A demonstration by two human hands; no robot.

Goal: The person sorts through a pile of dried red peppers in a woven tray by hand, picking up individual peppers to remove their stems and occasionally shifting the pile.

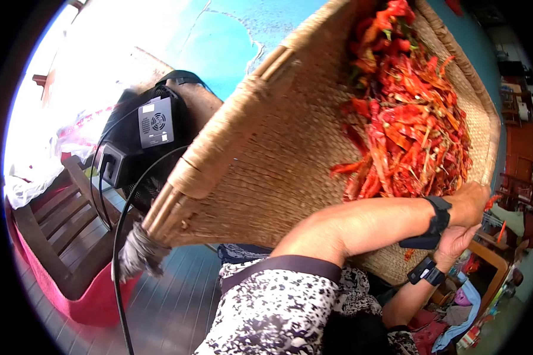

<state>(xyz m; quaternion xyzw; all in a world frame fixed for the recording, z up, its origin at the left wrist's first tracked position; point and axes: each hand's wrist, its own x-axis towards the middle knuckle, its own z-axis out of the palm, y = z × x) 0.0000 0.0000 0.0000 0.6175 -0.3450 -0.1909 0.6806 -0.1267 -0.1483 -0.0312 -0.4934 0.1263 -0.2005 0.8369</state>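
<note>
A large woven bamboo tray (290, 142) with a thick bound rim is tilted up in front of me. A heap of dried red chillies (408, 130) lies along its right side. My left hand (472, 204) is closed around the tray's right rim, its forearm crossing in front of the weave. Just below it my right hand (456, 241) is closed at the same edge, close against the left wrist. Some of its fingers are hidden. Each wrist has a black strap. Grey cloth (141, 255) is tied around the tray's lower left corner.
To the left, a black bag (130, 136) carries a grey device (156, 122), with black cables hanging down. A wooden chair (71, 231) with pink cloth (95, 305) stands below it. Clothes and a wooden-framed piece (491, 275) are at the right. Farther off is another person (524, 228).
</note>
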